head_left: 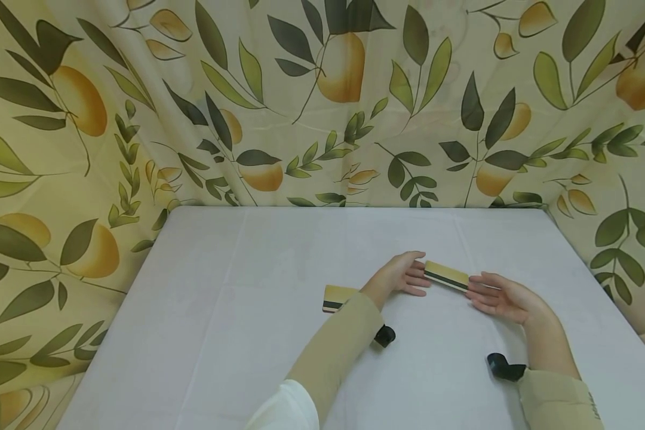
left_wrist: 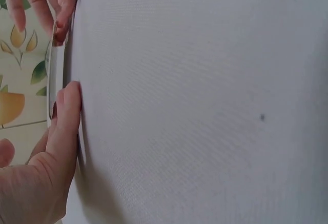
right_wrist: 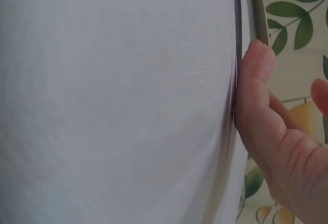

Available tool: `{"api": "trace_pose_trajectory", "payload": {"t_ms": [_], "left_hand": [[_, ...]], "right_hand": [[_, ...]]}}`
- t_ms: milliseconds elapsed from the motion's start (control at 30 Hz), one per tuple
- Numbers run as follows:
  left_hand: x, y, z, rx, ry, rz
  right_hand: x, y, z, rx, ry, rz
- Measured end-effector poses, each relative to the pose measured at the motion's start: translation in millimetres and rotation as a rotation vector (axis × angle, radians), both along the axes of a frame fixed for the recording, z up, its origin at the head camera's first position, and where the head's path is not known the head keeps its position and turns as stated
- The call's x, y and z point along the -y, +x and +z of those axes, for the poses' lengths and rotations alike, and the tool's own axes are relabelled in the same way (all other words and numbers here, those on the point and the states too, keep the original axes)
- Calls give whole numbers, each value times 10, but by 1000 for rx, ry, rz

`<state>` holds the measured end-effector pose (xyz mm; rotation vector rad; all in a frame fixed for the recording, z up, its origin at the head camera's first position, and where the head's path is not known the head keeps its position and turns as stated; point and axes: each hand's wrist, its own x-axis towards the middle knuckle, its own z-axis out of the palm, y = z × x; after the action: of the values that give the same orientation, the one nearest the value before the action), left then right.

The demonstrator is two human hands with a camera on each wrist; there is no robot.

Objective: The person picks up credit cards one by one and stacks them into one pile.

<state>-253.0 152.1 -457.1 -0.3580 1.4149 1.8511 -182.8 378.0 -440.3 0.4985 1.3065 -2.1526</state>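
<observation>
A flat rectangular piece [head_left: 446, 276], gold with a dark stripe and a pale lower edge, lies between my two hands. My left hand [head_left: 400, 275] touches its left end with outstretched fingers. At the opposite end, the fingertips of my right hand [head_left: 507, 297] meet the piece. Both thumbs stand away from it. In the left wrist view the piece [left_wrist: 57, 70] appears edge-on, bridging the fingertips of the two hands. The right wrist view catches its end [right_wrist: 257, 14] at my fingertips. A second similar gold piece [head_left: 337, 297] lies partly hidden behind my left forearm.
A white cloth covers the table [head_left: 220, 334]. Behind and beside it hangs a curtain [head_left: 322, 131] patterned with fruit and leaves. Black devices show at the left wrist [head_left: 385, 336] and the right wrist [head_left: 504, 367].
</observation>
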Motion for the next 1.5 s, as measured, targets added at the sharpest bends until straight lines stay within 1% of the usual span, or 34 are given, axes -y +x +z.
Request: {"api": "trace_pose_trajectory", "payload": {"t_ms": [100, 200, 333, 433, 567, 667, 867, 1067, 1267, 1500], "left_hand": [[14, 13, 0, -20, 5, 3], [43, 35, 20, -53, 5, 30], [82, 65, 33, -93, -14, 90], [100, 91, 37, -104, -42, 150], [133, 122, 45, -121, -77, 225], [176, 134, 35, -140, -85, 254], [293, 154, 54, -167, -88, 273], [426, 152, 74, -174, -71, 295], [598, 145, 70, -169, -58, 269], [794, 148, 14, -174, -53, 255]], "right_hand": [[15, -8, -1, -6, -14, 11], [44, -14, 15, -7, -6, 18], [83, -12, 37, -30, 18, 47], [125, -3, 56, -58, 36, 71], [215, -7, 90, -82, 82, 73], [296, -14, 122, -89, 118, 62], [470, -10, 187, -106, 155, 24], [654, -19, 193, -130, 210, -31], [837, -20, 185, -140, 256, -51], [1028, -31, 175, -146, 281, -51]]}}
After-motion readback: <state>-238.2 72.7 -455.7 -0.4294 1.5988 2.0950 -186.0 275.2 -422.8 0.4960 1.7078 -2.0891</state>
